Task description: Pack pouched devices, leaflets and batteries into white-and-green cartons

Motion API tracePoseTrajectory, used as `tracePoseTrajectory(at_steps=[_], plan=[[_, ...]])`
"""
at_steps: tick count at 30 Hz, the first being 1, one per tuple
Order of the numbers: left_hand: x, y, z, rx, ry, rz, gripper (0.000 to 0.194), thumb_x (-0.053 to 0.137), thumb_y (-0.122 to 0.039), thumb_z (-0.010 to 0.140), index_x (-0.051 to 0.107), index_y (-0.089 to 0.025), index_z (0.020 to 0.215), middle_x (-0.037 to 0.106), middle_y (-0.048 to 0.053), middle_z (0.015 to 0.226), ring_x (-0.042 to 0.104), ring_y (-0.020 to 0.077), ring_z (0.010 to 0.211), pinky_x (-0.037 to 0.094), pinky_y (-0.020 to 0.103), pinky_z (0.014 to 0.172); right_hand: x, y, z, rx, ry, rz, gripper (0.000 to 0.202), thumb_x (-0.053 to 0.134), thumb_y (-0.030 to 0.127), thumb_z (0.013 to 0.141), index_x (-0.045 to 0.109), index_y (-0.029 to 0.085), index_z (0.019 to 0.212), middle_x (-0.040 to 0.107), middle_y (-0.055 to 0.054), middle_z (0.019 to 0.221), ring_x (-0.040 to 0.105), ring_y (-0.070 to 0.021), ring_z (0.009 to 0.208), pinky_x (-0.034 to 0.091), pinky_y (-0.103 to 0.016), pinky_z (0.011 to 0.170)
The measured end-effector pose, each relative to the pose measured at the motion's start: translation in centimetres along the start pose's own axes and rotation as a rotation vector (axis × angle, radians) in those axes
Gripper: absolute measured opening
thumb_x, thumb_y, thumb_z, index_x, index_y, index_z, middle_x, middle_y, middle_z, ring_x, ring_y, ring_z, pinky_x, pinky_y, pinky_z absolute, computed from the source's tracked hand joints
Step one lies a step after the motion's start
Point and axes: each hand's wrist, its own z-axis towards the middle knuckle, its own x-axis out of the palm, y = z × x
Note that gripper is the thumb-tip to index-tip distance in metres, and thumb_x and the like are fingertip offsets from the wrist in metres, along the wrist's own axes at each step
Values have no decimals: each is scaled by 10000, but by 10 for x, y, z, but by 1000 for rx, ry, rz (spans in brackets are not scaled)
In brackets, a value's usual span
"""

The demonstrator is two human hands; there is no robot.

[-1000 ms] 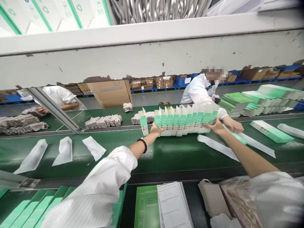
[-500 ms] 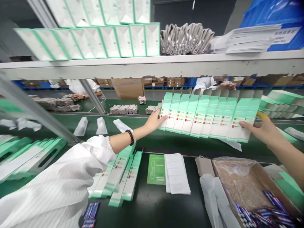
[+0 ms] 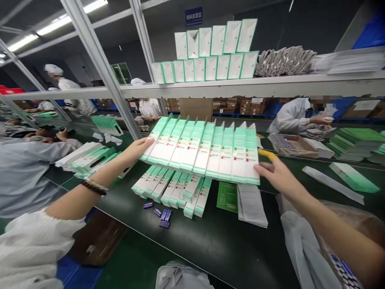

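Observation:
A long row of green-and-white cartons [image 3: 198, 148] with raised top flaps is held in the air between my two hands. My left hand [image 3: 136, 150] presses on the row's left end. At its right end my right hand [image 3: 275, 170] grips the last carton, with a yellow cover on one finger. Beneath the held row, more green-and-white boxes [image 3: 177, 186] lie side by side on the dark table. Several small blue-purple batteries [image 3: 165, 216] lie in front of them. To the right are a green booklet [image 3: 227, 196] and white leaflets [image 3: 252, 204].
A shelf [image 3: 240, 86] above bears stacked cartons and a grey bundle. On the right lie clear plastic bags [image 3: 303, 241] and a loose carton [image 3: 353, 176]. A person in white [image 3: 291, 116] works across the line; another person's sleeve [image 3: 27, 172] is at the left.
The view has swung left and the held row now hangs above the lying boxes rather than over the far belt. Both hands still hold its ends.

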Motion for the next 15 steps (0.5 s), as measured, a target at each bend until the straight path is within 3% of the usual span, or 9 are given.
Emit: tracePoseTrajectory(at_steps=[4,7,9,12,15], plan=[[-73,39,-16,-129,-9,-44,646,702,-624,710,663,-185,1182,707,121,1157,682,293,958,580,344,710,65,-5,2,5,140,88,631,666,479,821,381,294,1354,647,-98,1221,637,-288,1108,549,-449,922],[-96,79,-19,-226,-28,-8,661,712,-614,712,643,-178,1204,684,103,1212,653,304,1041,575,335,745,107,-19,1,63,211,99,679,669,474,807,347,285,1374,576,-121,1305,610,-293,1140,549,-446,912],[-94,108,-21,-279,-23,-3,697,724,-616,696,628,-159,1213,667,106,1241,622,328,1104,566,358,794,130,-31,-2,115,227,66,702,664,482,799,337,270,1383,553,-137,1312,606,-298,1132,542,-448,904],[-77,145,-26,-317,22,-28,693,756,-620,645,657,-162,1155,656,129,1255,596,348,1156,553,393,859,153,-46,-7,164,227,58,744,664,504,783,311,267,1393,546,-138,1298,630,-285,1072,522,-448,909],[-61,166,-31,-319,86,-69,681,747,-623,652,652,-180,1161,656,119,1261,598,327,1168,541,383,896,165,-54,-12,172,202,110,780,682,522,759,300,292,1398,532,-116,1327,624,-264,1086,493,-428,942]])
